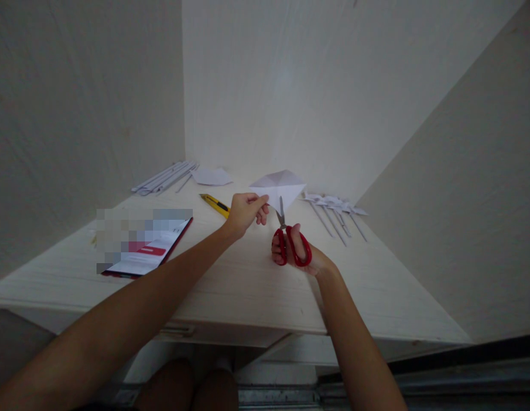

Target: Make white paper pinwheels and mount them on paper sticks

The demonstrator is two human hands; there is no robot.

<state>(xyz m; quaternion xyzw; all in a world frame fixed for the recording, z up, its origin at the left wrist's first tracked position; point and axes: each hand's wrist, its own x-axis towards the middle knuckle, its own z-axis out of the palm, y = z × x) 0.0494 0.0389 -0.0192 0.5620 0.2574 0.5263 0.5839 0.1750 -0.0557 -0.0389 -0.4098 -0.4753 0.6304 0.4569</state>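
Observation:
My left hand (245, 212) pinches the left corner of a folded white paper (278, 185) and holds it up above the pale wooden table (230, 285). My right hand (296, 251) grips red-handled scissors (290, 242), fingers through the loops. The scissor blades point up and reach into the lower edge of the paper, near its middle. Both hands hang just above the table top.
A yellow utility knife (215, 205) lies left of my left hand. A red-edged booklet (149, 251) sits at the front left. Rolled paper sticks (164, 178) and a paper piece (212, 176) lie at the back left. Several paper pinwheels on sticks (335, 214) lie at the right. Walls enclose the table.

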